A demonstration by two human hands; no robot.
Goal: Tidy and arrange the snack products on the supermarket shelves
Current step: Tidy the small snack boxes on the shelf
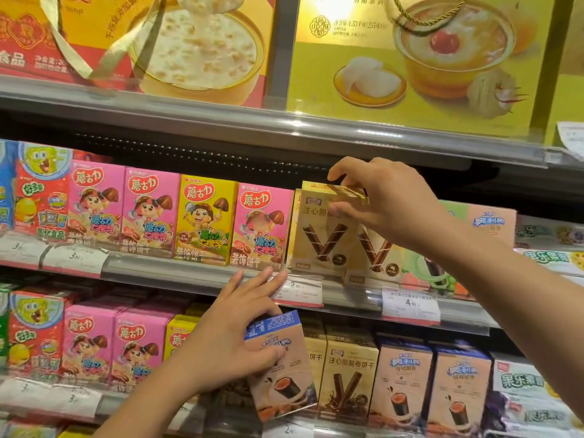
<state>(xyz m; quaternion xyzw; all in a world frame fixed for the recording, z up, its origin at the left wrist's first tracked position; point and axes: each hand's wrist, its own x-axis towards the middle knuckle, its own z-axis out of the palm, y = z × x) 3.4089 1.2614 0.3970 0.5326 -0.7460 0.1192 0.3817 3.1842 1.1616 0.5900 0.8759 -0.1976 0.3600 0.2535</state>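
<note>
Mid-task, by the look of it. Right hand (384,200) is reaching up to the middle shelf (196,273) and pinching the top of a cream wafer box (319,229) btwn thumb and fingers; the box is standing upright at the shelf front, just right of the pink box (264,227). A 2nd cream box (369,257) is sitting just right of it, lower and nearer the edge, partly hidden by the hand.

Left hand (230,336) is gripping a tan box w/ blue top (281,365), thumb across its face, fingers stretched up toward the shelf rail. That box is tilting, held out in front of the lower shelf (79,403), not yet seated in a row. Its likely home is w/ the matching tan boxes (433,380) further right on the same level, past the cream boxes there.

Done, as far as visible: the left part of the middle shelf is looking neat, pink and yellow boxes (205,221) facing forward and flush. Lower left rows are also looking ok, tho blurred.

Left to do, I'd judge: squaring up the cream pair, placing the tan box, and sorting the right end of the middle shelf, where packs are lying flat and mixed.
</note>
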